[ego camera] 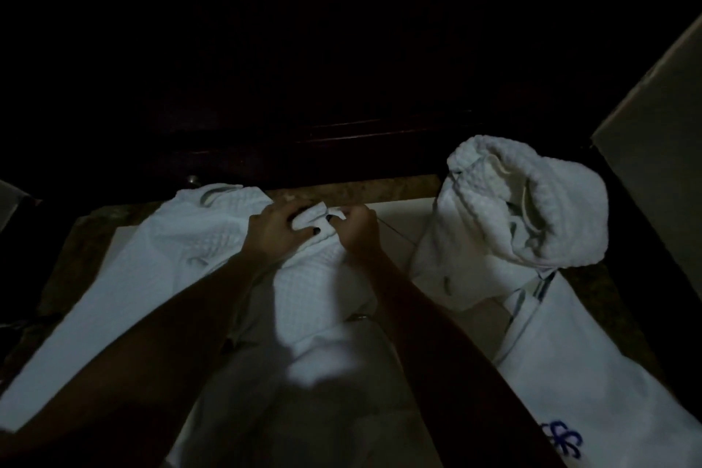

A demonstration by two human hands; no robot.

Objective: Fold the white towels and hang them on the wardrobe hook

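A white waffle-weave towel (178, 262) lies spread on the floor in front of me, running from the far left toward my body. My left hand (279, 230) grips a bunched fold of it at its far end. My right hand (359, 228) pinches the same bunched cloth just beside the left. A second white waffle towel (532, 201) sits crumpled in a heap to the right, partly on a flat white cloth (592, 372) with a blue emblem. No wardrobe hook shows in this dim view.
Dark wooden furniture (342, 137) with a small round knob (193, 180) stands right behind the towels. A pale panel (661, 148) leans in at the upper right. A strip of marbled floor (380, 190) runs along the furniture's base. The scene is very dark.
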